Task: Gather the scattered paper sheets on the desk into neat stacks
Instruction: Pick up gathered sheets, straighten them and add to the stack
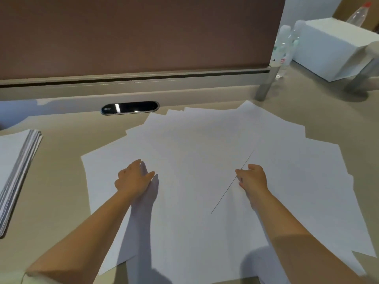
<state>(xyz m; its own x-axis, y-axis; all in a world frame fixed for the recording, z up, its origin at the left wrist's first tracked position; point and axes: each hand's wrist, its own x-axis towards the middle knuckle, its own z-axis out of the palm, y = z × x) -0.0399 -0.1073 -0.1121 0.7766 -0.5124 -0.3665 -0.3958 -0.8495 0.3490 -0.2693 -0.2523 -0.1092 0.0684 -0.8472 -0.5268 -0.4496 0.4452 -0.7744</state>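
Your left hand [133, 177] rests flat on loose sheets [194, 150] mid-desk; right hand [253, 177] pinches one sheet's edge. Thin, floppy, slippery: lift by edges.

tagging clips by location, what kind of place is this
Most likely an office workstation: a brown partition screen stands along the back of the desk, a cable grommet is set into it, and loose paper sheets lie beside a neat stack.
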